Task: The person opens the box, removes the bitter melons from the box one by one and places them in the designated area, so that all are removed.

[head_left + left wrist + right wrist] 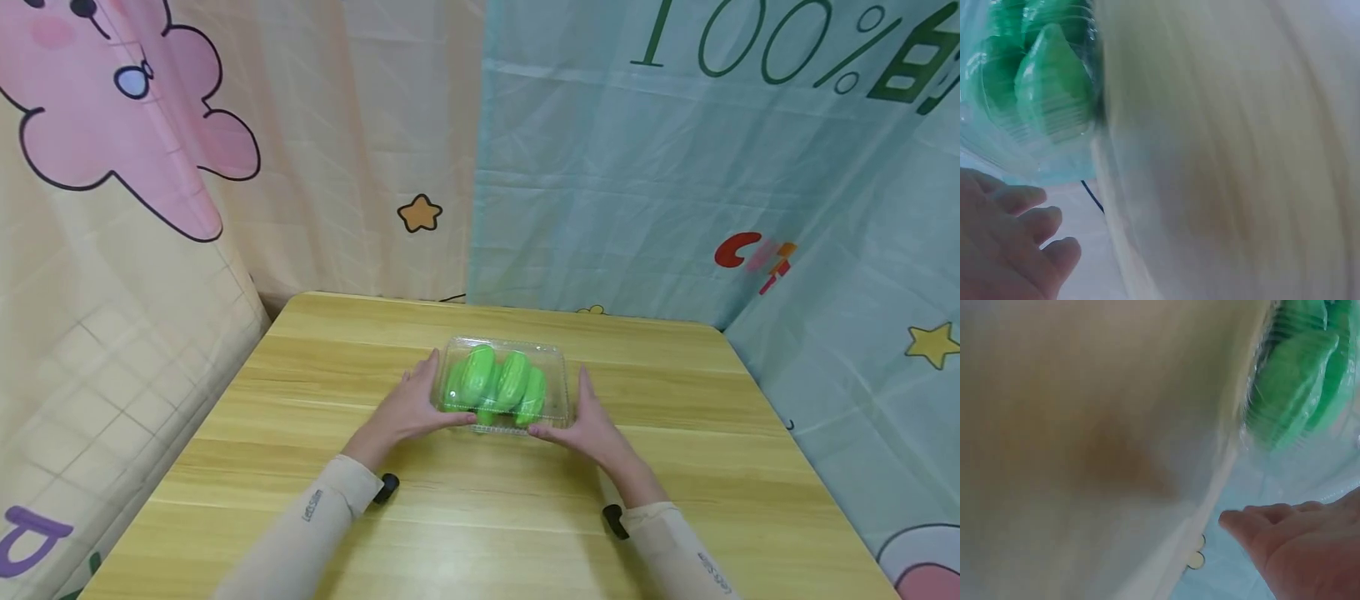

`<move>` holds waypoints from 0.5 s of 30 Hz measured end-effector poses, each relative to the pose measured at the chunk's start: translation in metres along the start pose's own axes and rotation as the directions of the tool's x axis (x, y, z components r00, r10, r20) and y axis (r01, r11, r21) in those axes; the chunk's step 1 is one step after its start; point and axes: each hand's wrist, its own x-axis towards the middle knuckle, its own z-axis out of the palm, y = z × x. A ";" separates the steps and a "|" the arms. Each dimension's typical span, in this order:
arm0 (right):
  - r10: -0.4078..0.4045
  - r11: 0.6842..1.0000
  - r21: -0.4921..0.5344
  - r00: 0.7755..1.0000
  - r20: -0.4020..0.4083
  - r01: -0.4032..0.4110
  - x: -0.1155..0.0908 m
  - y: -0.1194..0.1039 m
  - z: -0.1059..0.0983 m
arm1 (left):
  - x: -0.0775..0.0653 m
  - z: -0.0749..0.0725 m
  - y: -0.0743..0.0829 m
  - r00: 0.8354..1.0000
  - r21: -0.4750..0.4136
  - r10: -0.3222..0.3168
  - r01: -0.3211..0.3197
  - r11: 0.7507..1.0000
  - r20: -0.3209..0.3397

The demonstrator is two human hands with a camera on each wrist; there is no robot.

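Observation:
A clear plastic clamshell box [557, 385] sits on the wooden table, its lid down over several bright green, oblong, fruit-like pieces [477, 375]. At its left side is my left hand [405, 408], fingers extended along the side and thumb at the front edge. My right hand [596, 425] is spread at the right side; its thumb tip is right at the front corner and its fingers stand a little off the wall. Both wrist views show the fingers [1041, 222] of the left hand and the fingers [1244, 525] of the right hand apart from the plastic.
The wooden table [495, 517] extends around the box to its far edge. Printed curtains [600, 183] hang behind it and at both sides. Black wrist-worn pieces [386, 488] show at both cuffs.

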 end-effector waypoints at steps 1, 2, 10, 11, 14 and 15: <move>0.011 0.999 0.036 1.000 0.011 -0.011 0.000 0.001 0.002 | -0.001 0.000 0.000 1.000 -0.027 -0.019 0.020 0.999 0.013; 0.017 0.997 0.069 0.999 0.027 -0.019 -0.001 0.002 0.005 | -0.001 0.001 0.000 0.999 -0.047 -0.034 0.036 0.998 0.029; -0.005 0.990 0.138 0.998 0.055 -0.003 -0.001 0.006 0.015 | -0.004 0.004 -0.001 0.993 -0.157 -0.045 0.062 0.986 0.112; 0.001 0.990 0.144 0.998 0.059 -0.010 -0.001 0.006 0.015 | -0.004 0.004 -0.002 0.992 -0.177 -0.043 0.064 0.982 0.122; 0.017 0.986 0.166 0.996 0.087 -0.031 -0.003 0.007 0.014 | -0.007 0.004 -0.004 0.986 -0.239 -0.036 0.076 0.968 0.165; 0.020 0.984 0.172 0.995 0.100 -0.038 -0.004 0.008 0.013 | -0.008 0.003 -0.005 0.984 -0.254 -0.025 0.070 0.965 0.177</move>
